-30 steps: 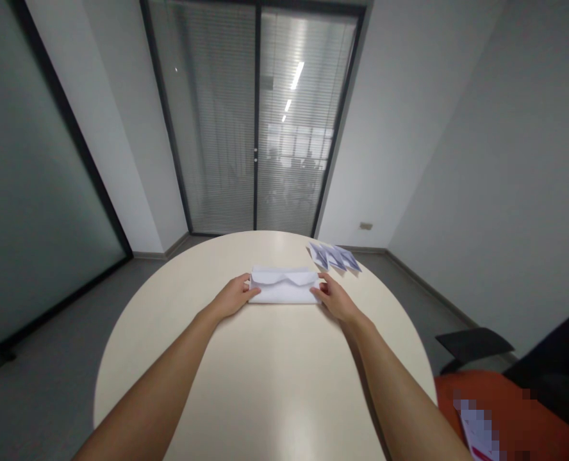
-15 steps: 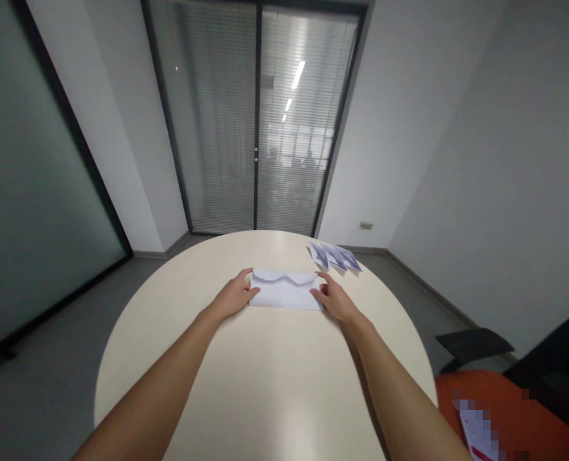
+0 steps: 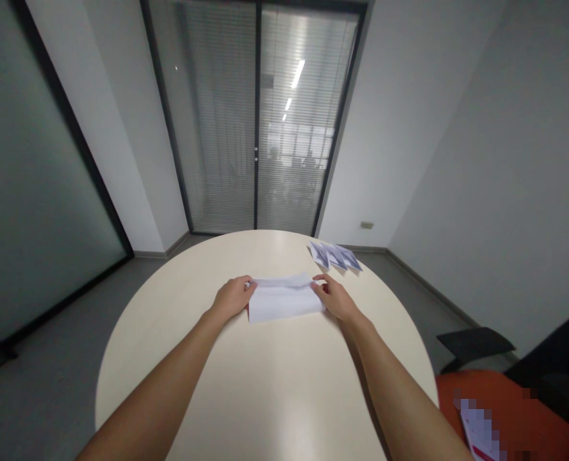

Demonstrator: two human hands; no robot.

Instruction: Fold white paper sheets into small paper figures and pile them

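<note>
The folded white paper [image 3: 284,299] lies between both hands, left hand [image 3: 233,298] and right hand [image 3: 335,299] pinching its ends.

A folded paper [image 3: 284,301] lies on the round table [image 3: 265,384], between the left hand [image 3: 233,298] and right hand [image 3: 336,299]. Farther right sit small folded papers [image 3: 335,256]; a chair [image 3: 477,342] stands right of the table.

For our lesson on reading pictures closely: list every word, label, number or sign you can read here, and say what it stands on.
None can be read.
White folded paper, held between left hand and right hand: no print shows.
Folded papers at the table's far edge: bluish marks, too small to read.
Sheet at lower right: blurred out.
</note>
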